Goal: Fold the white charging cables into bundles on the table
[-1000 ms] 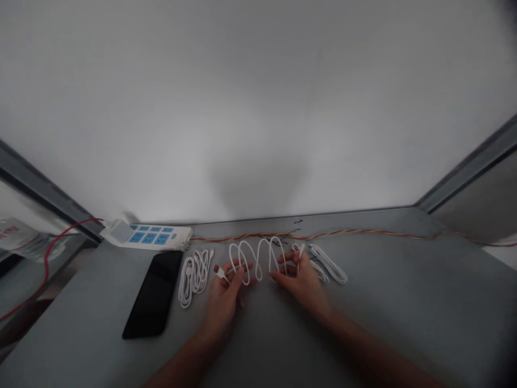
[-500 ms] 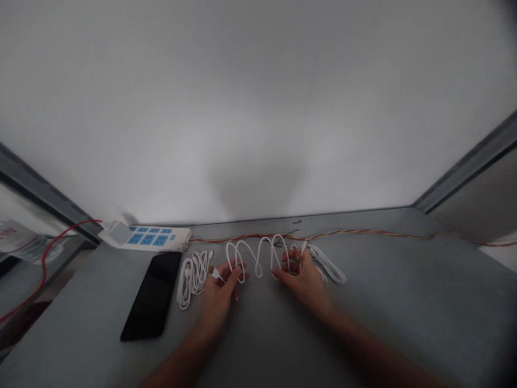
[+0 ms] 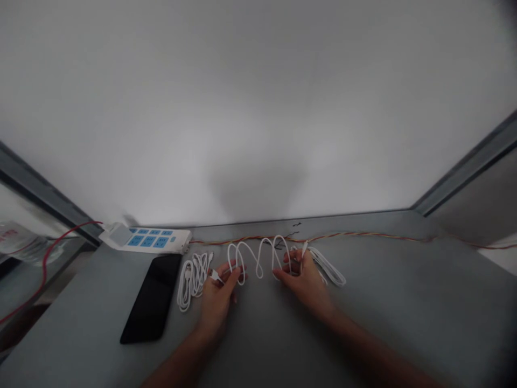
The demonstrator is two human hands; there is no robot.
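Note:
Between my two hands a white USB cable (image 3: 259, 264) stretches in loose, wavy coils. My left hand (image 3: 220, 288) grips its left end, with a USB plug showing by the fingers. My right hand (image 3: 304, 275) is closed on the other end, and a small white connector sticks up past its fingertips. Left of my left hand lies a bundled white cable (image 3: 186, 285) on the grey table. Another folded white cable (image 3: 329, 267) rests just beyond my right hand, which partly hides it.
A black phone (image 3: 151, 302) lies at the left, below a white power strip (image 3: 183, 240) with blue sockets. Twisted red and yellow wire (image 3: 359, 233) runs along the table's back edge by the wall. A red cord (image 3: 50, 248) and plastic bottle (image 3: 24, 242) are far left.
Almost nothing differs. Both hands keep their hold on the coiled cable, and the view has shifted very slightly.

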